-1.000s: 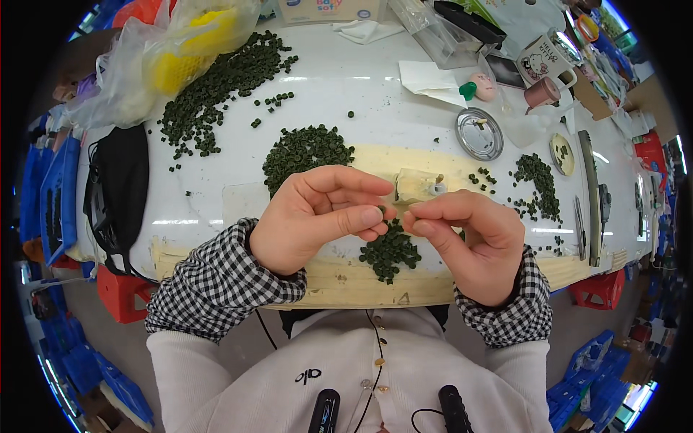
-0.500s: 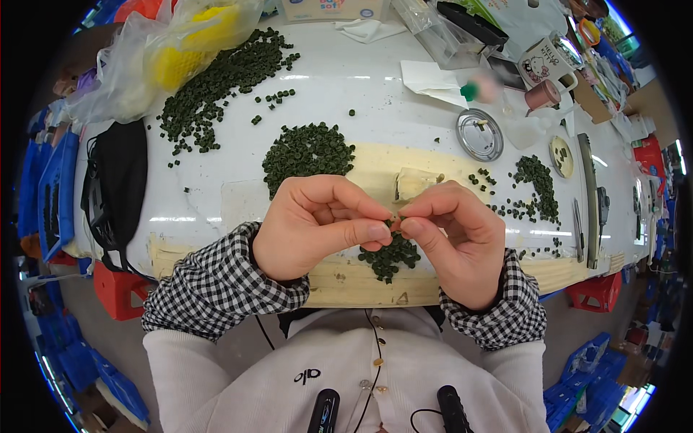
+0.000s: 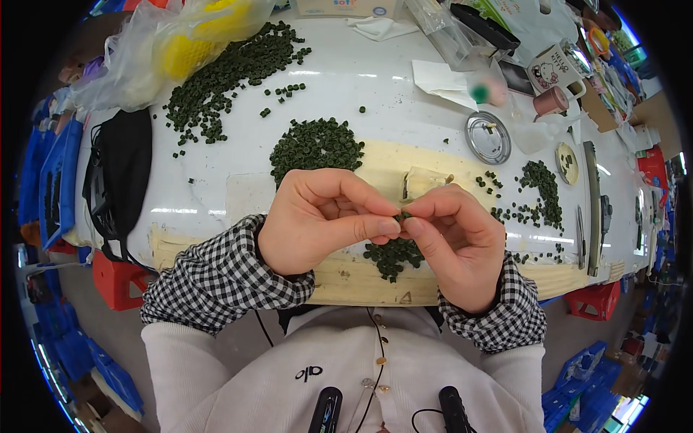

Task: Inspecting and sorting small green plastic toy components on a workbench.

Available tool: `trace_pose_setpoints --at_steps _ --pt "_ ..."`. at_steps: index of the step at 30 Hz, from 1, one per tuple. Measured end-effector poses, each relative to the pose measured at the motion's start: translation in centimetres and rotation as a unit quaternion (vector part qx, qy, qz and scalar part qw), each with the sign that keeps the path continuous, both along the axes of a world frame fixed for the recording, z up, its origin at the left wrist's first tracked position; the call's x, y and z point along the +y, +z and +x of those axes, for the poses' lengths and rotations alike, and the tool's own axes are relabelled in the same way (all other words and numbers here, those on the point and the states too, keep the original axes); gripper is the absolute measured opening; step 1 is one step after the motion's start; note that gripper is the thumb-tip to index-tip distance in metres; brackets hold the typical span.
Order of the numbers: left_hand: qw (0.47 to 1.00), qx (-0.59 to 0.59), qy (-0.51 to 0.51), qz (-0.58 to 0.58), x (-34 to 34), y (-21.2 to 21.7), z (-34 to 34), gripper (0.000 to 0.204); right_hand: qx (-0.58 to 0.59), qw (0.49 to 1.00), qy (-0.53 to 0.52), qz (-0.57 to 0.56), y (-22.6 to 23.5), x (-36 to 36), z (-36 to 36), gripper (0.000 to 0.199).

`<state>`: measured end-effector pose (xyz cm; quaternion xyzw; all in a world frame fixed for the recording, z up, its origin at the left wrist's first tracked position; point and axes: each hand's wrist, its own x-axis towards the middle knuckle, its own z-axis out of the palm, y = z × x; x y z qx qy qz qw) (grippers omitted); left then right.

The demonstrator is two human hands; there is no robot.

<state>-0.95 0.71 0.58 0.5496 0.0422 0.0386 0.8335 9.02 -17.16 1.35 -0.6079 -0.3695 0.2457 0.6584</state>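
The left hand (image 3: 317, 220) and the right hand (image 3: 451, 234) are meeting fingertip to fingertip just above the near edge of the counter (image 3: 382, 108), and the step in hand is looking like the joining or pressing together of one small dark green piece (image 3: 401, 216); that piece is sitting pinched where the two thumbs and forefingers are touching, though it is mostly hidden and I cannot be sure whether it is one piece or two. The left grip is nearly closed, thumb pressing against the curled forefinger at the piece; the right grip is likewise pinching shut on it from the other side, its other fingers arching over the top. Both wrists are bending inward, the checked sleeves (image 3: 224, 278) coming up from the lower edge, the backs of the hands facing up. Directly beneath the hands a small heap of green pieces (image 3: 393, 254) is lying on the pale wooden board (image 3: 375, 162); a larger round heap (image 3: 316, 146) is resting just beyond the left hand, and a long scatter (image 3: 231, 68) is spreading toward the far left. The next move is probably calling for a firm, aligned squeeze, keeping the piece from slipping out between the fingertips.
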Motion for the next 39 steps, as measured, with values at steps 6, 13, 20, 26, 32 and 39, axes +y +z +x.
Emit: trace_pose_setpoints --at_steps 6,13,20,26,32,39 --pt "1.0 -0.004 -0.002 0.008 -0.08 0.08 -0.04 0.013 0.032 0.999 -0.003 -0.006 -0.17 -0.06 -0.15 0.014" --pt "1.0 0.016 -0.01 -0.018 -0.01 -0.22 0.07 0.01 -0.218 0.975 -0.045 -0.014 -0.12 -0.1 0.09 0.017" --pt "0.992 0.059 -0.026 -0.109 0.36 -0.21 0.36 0.006 -0.282 0.959 -0.031 -0.006 0.02 -0.12 0.08 0.03" --pt "0.998 0.017 0.002 -0.06 0.17 -0.4 0.23 0.006 -0.227 0.974 0.002 -0.02 -0.08 -0.32 0.13 0.03" --pt "0.985 -0.106 0.065 0.12 0.03 -0.19 -0.11 0.014 -0.175 0.985 0.002 -0.002 -0.3 -0.14 0.12 0.03" --pt "0.985 -0.111 0.064 0.116 -0.03 -0.22 -0.01 0.016 -0.179 0.984 0.009 -0.011 -0.17 -0.22 0.19 0.029"
